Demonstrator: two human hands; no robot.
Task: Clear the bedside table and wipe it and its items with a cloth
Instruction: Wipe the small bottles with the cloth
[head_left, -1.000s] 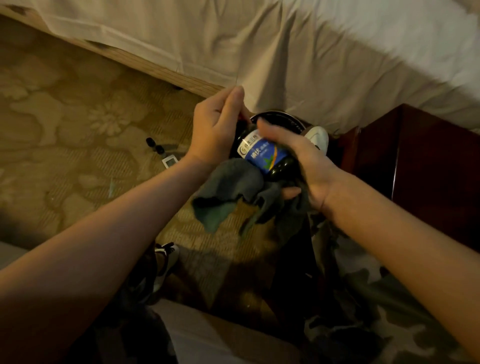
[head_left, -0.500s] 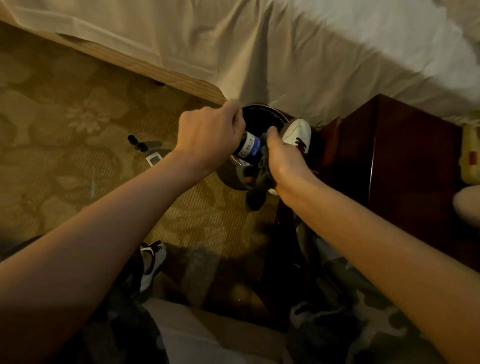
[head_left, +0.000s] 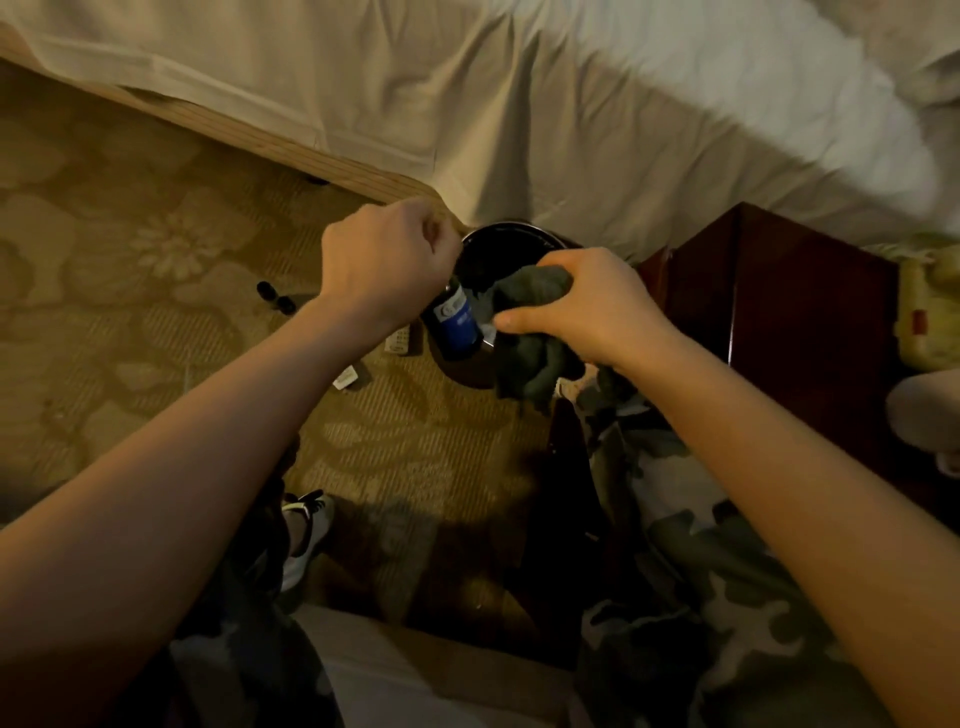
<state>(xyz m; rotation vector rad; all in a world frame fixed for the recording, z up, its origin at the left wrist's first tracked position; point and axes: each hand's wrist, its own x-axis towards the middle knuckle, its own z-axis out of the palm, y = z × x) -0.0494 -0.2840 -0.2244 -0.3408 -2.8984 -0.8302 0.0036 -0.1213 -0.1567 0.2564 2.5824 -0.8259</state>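
The person's left hand (head_left: 387, 265) is gripping the top of a dark bottle with a blue label (head_left: 456, 325), fingers curled round it so its body hangs free for wiping. The right hand (head_left: 582, 306) is clutching a bunched grey-green cloth (head_left: 530, 332) just beside the label, likely rubbing it. Both are working over a round black bin (head_left: 511, 236) on the carpet, beside the dark wooden bedside table (head_left: 779, 291), well apart from the small items (head_left: 275, 297) lying on the floor.

Bare forearms; camouflage trousers (head_left: 727, 597); black-and-white sneaker (head_left: 306, 535).
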